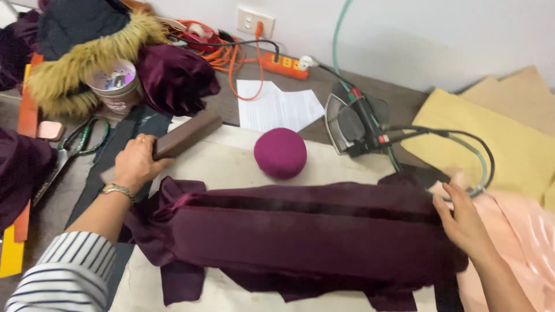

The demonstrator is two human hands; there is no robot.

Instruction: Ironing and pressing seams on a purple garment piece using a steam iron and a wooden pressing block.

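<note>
Left hand (136, 163) clamped around brown wooden block (186, 134) near tabletop's (231, 167) left edge, right hand (462, 222) spread flat on folded maroon fabric (300, 231) lying across tabletop centre.

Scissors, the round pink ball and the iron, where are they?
scissors (69, 151), head view, on the blades near the pivot.
round pink ball (280, 152), head view, its middle.
iron (354, 122), head view, on its dark body.

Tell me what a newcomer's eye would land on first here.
The long dark plum cloth stretched across the middle, with the right hand pressing its right end. Behind it sits a round magenta cushion, with an iron to its right. The left hand grips a brown wooden block.
</note>
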